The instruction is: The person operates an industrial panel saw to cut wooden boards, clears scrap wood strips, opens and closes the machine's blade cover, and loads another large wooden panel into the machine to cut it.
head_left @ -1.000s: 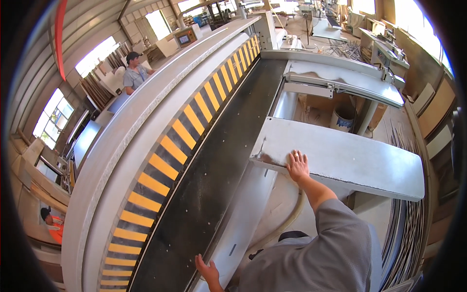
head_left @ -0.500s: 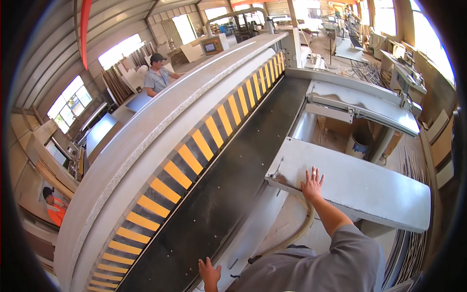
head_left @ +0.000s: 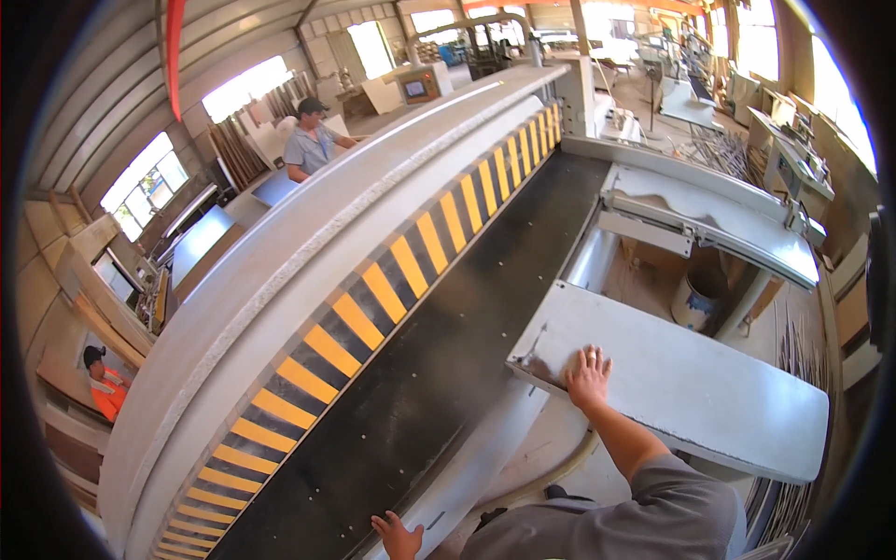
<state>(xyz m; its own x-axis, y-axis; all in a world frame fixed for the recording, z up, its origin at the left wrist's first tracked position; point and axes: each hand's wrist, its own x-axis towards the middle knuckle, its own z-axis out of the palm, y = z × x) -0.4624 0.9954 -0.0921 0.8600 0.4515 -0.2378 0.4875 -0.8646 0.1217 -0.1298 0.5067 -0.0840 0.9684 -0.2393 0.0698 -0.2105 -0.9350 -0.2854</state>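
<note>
My right hand (head_left: 588, 377) lies flat on the pale metal side table (head_left: 686, 381), close to its left end, with the fingers stretched out. Nothing is held in it. At the lower edge, my left hand (head_left: 397, 539) is by the front rim of the long black machine bed (head_left: 420, 392), fingers apart and holding nothing; whether it touches the rim I cannot tell. Behind the bed runs a guard with yellow and black stripes (head_left: 381, 291), under the long grey beam (head_left: 280, 247) of what looks like a panel saw.
A second pale side table (head_left: 728, 219) juts out farther back, with a bucket (head_left: 698, 297) on the floor between the two. Beyond the beam stands a person in grey (head_left: 313, 145); another in orange (head_left: 107, 387) is at far left. Thin strips (head_left: 798, 359) lie at right.
The view has shifted slightly. My right hand's fingers have drawn closer together, and the hand sits a little nearer the side table's left end. My left hand stays by the bed's rim.
</note>
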